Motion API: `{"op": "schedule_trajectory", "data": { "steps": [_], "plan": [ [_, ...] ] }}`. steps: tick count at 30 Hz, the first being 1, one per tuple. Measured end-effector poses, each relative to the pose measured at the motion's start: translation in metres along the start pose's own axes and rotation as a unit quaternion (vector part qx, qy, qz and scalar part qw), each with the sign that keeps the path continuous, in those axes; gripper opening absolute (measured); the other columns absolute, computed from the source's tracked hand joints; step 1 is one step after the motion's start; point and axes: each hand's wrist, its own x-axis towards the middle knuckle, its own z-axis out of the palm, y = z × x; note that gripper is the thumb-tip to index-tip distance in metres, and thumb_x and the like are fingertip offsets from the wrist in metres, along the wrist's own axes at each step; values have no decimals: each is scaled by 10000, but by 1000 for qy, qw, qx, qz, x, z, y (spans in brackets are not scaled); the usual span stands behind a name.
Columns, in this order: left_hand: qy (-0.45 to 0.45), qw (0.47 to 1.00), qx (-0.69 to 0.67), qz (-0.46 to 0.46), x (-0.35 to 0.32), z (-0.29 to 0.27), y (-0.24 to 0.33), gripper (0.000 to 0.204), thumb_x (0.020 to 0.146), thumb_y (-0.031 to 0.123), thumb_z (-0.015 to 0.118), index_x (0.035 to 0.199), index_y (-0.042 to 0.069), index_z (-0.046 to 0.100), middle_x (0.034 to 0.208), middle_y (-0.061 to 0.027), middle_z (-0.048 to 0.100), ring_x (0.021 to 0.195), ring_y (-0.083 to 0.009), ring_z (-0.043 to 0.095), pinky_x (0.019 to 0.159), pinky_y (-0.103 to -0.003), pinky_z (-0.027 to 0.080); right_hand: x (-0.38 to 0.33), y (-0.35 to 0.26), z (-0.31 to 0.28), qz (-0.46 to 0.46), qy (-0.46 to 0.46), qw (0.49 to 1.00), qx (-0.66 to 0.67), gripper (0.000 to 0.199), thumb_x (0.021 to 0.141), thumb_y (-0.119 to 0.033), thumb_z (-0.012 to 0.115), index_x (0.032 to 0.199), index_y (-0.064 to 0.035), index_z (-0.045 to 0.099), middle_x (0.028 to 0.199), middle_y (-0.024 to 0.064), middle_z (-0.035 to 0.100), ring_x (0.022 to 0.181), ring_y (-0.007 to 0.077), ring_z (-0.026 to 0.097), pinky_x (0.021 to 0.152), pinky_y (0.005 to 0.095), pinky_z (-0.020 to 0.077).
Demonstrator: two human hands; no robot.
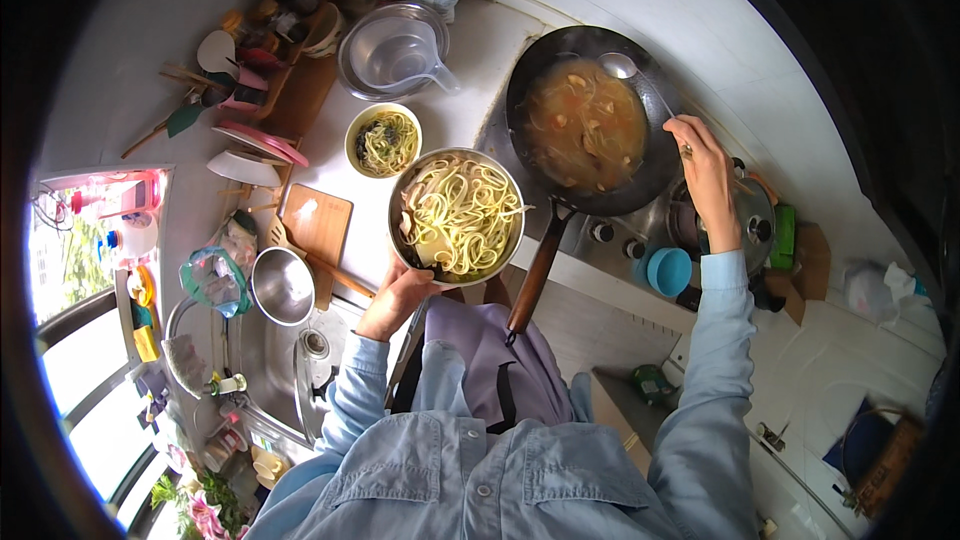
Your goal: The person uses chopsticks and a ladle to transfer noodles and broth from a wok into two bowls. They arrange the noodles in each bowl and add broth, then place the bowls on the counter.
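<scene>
My left hand (398, 296) grips the near rim of a metal bowl (519, 232) full of pale yellow-green noodles (462, 210). The bowl is held beside a black wok (525, 145) on the stove. Brown soup (585, 125) with chunks in it partly fills the wok. My right hand (706, 160) is closed round the handle of a ladle (619, 65), whose metal head rests by the wok's far inner wall. Just left of the metal bowl stands a smaller white bowl (354, 144) with noodles and dark shreds.
The wok's wooden handle (536, 275) juts toward my apron. A clear plastic strainer-like scoop (395, 55) lies in a metal basin (350, 80) at the back. At left are a cutting board (315, 223), an empty metal bowl (284, 287) and the sink (270, 365). A blue cup (668, 271) stands right of the stove knobs.
</scene>
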Motion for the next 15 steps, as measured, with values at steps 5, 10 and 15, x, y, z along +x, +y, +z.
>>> {"op": "schedule_trajectory", "data": {
  "steps": [5, 10, 15],
  "plan": [
    [2, 1000, 16, -3, -3, -2, 1, 730, 895, 28, 552, 1565, 97, 271, 1439, -120, 517, 1248, -263, 582, 972, -404, 558, -14, 6, 5, 90, 19, 985, 143, 146, 1023, -6, 535, 1132, -50, 621, 1045, 98, 652, 814, 260, 643, 755, 351, 533],
    [-19, 999, 43, 7, -3, -1, 5, 768, 900, 51, 535, 1589, 133, 207, 1521, -136, 438, 1341, -316, 520, 1031, -490, 523, -41, 12, 9, 130, 55, 973, 184, 184, 1093, -132, 477, 1075, -13, 617, 887, 82, 607, 685, 170, 533, 681, 305, 486],
    [-19, 999, 42, 22, -5, 10, 12, 808, 876, 56, 538, 1595, 138, 181, 1540, -141, 407, 1354, -329, 507, 1032, -512, 527, -67, 4, 9, 185, 63, 953, 232, 251, 1113, -184, 455, 1014, -19, 616, 800, 49, 577, 663, 115, 497, 646, 269, 439]
  ]
}}
